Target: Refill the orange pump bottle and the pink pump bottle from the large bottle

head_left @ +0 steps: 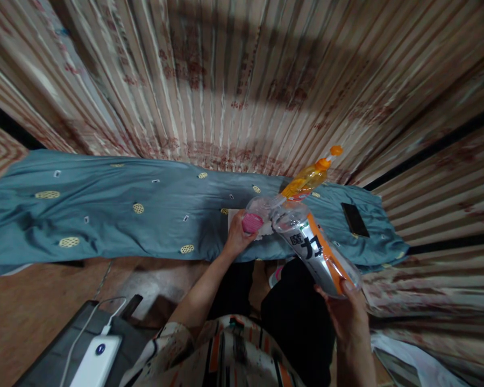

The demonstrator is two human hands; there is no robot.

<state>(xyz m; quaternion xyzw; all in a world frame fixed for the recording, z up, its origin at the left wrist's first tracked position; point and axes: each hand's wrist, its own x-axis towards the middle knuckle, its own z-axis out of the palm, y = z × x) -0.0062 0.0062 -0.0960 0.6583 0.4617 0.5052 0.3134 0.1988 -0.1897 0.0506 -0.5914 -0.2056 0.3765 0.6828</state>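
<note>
My right hand (347, 314) grips the base of a large clear bottle (314, 247) with a white and orange label, tilted with its mouth toward the upper left. My left hand (237, 236) is closed round a small clear container (260, 212) with a pink cap (252, 222), held at the big bottle's mouth. Behind them an orange bottle (308, 180) with an orange nozzle leans over the blue cloth (125, 215).
The blue patterned cloth covers a long low surface before striped curtains (242, 80). A dark phone (355, 219) lies on the cloth at right. A white power bank (97, 360) with a cable rests on a dark case at lower left. My dark-trousered knees sit below.
</note>
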